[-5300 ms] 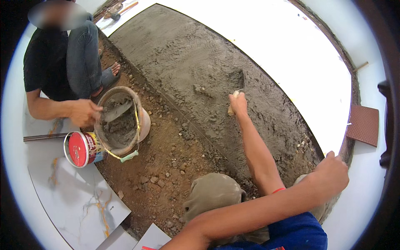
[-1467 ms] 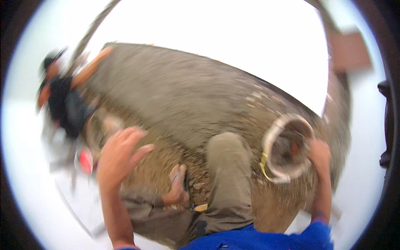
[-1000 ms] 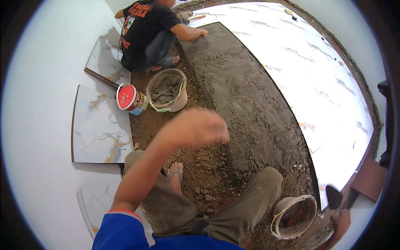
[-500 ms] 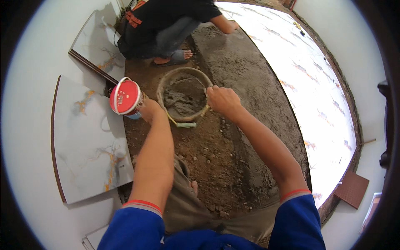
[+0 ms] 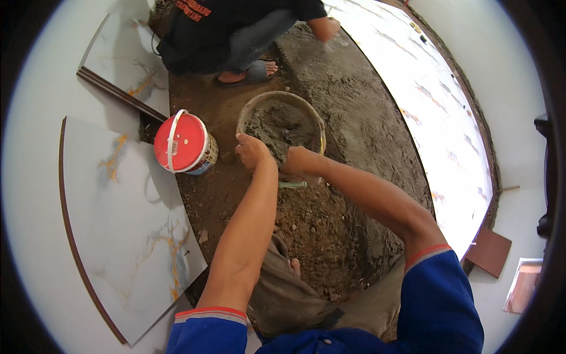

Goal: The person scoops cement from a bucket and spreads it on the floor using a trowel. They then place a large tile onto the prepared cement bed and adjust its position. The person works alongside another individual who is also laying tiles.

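Note:
A round bucket [image 5: 243, 115] of wet grey mortar [image 5: 277, 121] stands on the earth in front of me. My left hand [image 5: 254, 152] is closed on its rim at the near left. At the near side of the bucket my right hand [image 5: 302, 163] forms a fist. Whatever those fingers grip is hidden from this angle. Below the rim shows the pale green grip of the bucket's handle [image 5: 292, 184]. Left of the bucket stands a pail [image 5: 203, 154] with a red lid and a white handle, touched by neither hand.
Marble-patterned tiles [image 5: 130, 218] lean against the left wall. A co-worker [image 5: 230, 35] in a black shirt squats beyond the bucket, one hand at the mortar bed [image 5: 359, 112]. Glossy laid tiles [image 5: 442, 130] cover the right side. A brown square tile [image 5: 488, 252] rests near the right wall.
My left hand has left the red-lidded pail and taken the bucket's rim. My right hand has moved from the rim's right side to its near side.

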Available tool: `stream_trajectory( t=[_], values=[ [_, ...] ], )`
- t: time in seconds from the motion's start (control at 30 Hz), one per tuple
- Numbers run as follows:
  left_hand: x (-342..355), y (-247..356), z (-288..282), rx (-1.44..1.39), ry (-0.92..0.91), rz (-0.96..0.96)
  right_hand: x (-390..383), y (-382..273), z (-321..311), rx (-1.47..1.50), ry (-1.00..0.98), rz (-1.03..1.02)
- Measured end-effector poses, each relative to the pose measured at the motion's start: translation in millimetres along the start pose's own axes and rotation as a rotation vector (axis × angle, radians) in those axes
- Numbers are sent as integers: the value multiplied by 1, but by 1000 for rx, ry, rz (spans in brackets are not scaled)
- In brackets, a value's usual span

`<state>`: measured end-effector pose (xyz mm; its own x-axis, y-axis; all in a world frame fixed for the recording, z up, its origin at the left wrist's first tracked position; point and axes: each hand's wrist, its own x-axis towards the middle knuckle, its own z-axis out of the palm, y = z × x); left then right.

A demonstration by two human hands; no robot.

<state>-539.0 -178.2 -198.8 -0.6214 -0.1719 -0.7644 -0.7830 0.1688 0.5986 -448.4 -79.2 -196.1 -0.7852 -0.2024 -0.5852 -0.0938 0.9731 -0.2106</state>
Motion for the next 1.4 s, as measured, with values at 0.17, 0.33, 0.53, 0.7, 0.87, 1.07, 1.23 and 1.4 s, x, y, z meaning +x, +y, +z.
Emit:
stream_trajectory(
  t=[0.17, 0.33, 0.53, 0.7, 0.87, 1.07, 1.23, 1.4],
  values=[
    [4, -1, 3, -164, -48, 11, -15, 6, 7, 990, -15, 488],
    [6, 17, -7, -496, -51, -47, -40, 6, 21, 1163, 207, 389],
    [-70, 78, -18, -691, -71, 551, -93, 7, 19, 915, 467, 320],
    [-150, 87, -24, -829, -210, 985, -182, 8, 11, 910, 432, 427],
    [-174, 83, 8, -812, -256, 940, -278, -10, 50, 904, 360, 620],
    [-163, 82, 54, -763, -383, 911, -344, -44, 154, 1036, 238, 680],
    [-187, 38, 113, -513, -819, 716, -344, -78, 260, 1098, 215, 658],
    [-218, 2, 143, -317, -1180, 419, -342, -91, 329, 986, 125, 727]
  ],
)
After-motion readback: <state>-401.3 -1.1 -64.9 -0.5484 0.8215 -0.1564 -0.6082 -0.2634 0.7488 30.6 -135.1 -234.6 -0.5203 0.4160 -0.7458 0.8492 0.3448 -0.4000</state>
